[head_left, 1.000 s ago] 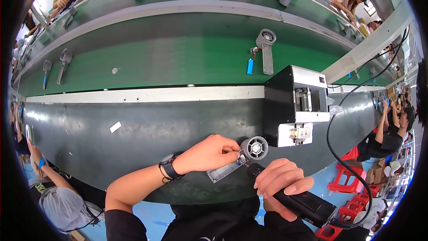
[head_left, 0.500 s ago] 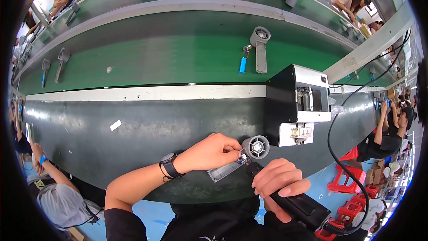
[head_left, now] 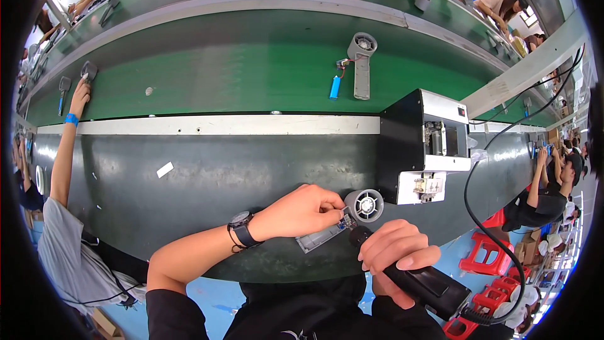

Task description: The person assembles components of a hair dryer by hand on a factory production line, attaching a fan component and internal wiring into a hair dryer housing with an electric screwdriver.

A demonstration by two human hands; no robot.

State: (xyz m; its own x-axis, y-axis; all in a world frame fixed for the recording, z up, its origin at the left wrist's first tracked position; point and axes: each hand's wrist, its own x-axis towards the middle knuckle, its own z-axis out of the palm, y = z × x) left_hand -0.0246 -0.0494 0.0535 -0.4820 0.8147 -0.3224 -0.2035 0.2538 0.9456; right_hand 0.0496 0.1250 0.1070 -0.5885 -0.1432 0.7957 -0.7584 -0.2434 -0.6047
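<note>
A grey handheld fan lies on the dark table, its round head beside the black machine and its opened handle shell reaching toward me. My left hand, with a watch on the wrist, is closed with thumb and fingers pinched at the neck of the fan, by a small circuit board. What exactly the fingertips grip is partly hidden. A corded black electric screwdriver is wrapped in my right hand. Its tip points at the circuit board; whether it touches a screw cannot be seen.
A black and white machine stands right of the fan, with a black cable hanging past it. Beyond the white rail, a green conveyor belt carries another fan with a blue battery. A co-worker's arm reaches in at left.
The co-worker on the left has stretched an arm forward to a grey part on the belt. My hands and the screwdriver keep nearly the same place at the fan; the view has shifted slightly.
</note>
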